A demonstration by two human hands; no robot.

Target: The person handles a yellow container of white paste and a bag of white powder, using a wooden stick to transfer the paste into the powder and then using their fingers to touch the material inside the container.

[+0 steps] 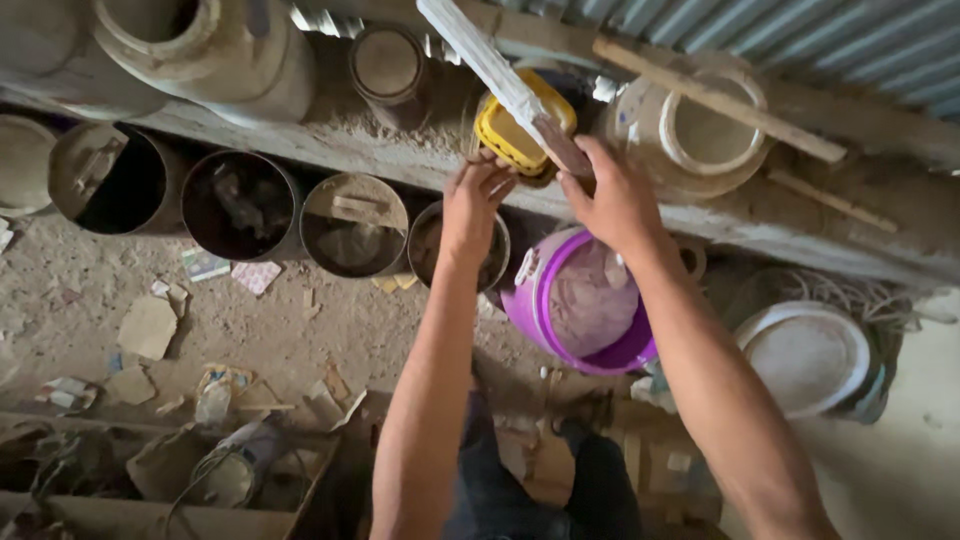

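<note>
Nearest the camera, the person's dark trousers and both bare forearms rise from the bottom edge over a dusty floor [300, 340] strewn with paper scraps and bits of cardboard. Just past the knees a purple bucket [585, 300] stands on the floor, filled with pale powder, and a white lid [805, 355] lies to its right. Left of the bucket, a row of round tins [240, 205] sits against a low ledge [330, 145]. At the ledge, the right hand [615, 195] is closed around the dark lower end of a long whitish stick [500, 75], which slants up and to the left. The left hand [475, 200], fingers curled and loosely together, touches the edge of a yellow container [510, 135] on the ledge, just beside the stick. Beyond, large pale jars [700, 135] rest below corrugated sheeting [800, 40].
</note>
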